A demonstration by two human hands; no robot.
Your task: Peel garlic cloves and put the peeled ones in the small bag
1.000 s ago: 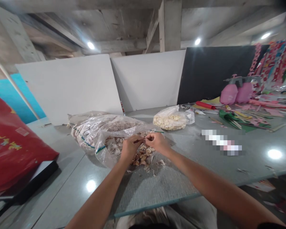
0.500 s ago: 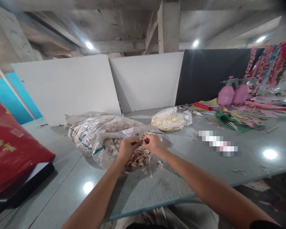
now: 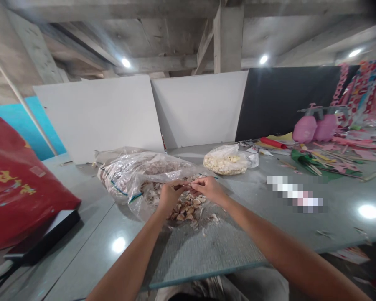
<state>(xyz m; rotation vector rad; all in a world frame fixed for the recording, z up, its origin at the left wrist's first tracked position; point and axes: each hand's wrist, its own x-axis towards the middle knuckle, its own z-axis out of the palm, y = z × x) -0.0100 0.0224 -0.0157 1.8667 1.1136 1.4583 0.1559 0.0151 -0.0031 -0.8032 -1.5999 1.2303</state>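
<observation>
My left hand [image 3: 172,195] and my right hand [image 3: 209,188] meet fingertip to fingertip, both pinched around something too small to make out. Just below them lies a pile of brownish garlic cloves [image 3: 184,209] with loose papery skins [image 3: 213,218] at its right. The pile spills from the mouth of a large clear plastic bag [image 3: 138,165] full of cloves and skins, behind and left of my hands. Farther back, right of centre, a smaller clear bag [image 3: 227,161] holds pale peeled cloves.
On the left are a red bag [image 3: 25,184] and a black box [image 3: 47,238] with cables. Pink spray bottles [image 3: 304,128], coloured paper scraps and sticks cover the back right. White and black boards stand behind the table [image 3: 90,259]. Its near edge runs close to my body.
The camera view has shifted, so the scene sits slightly farther right. My right fingers are now more extended in their pinch; both hands remain together over the pile.
</observation>
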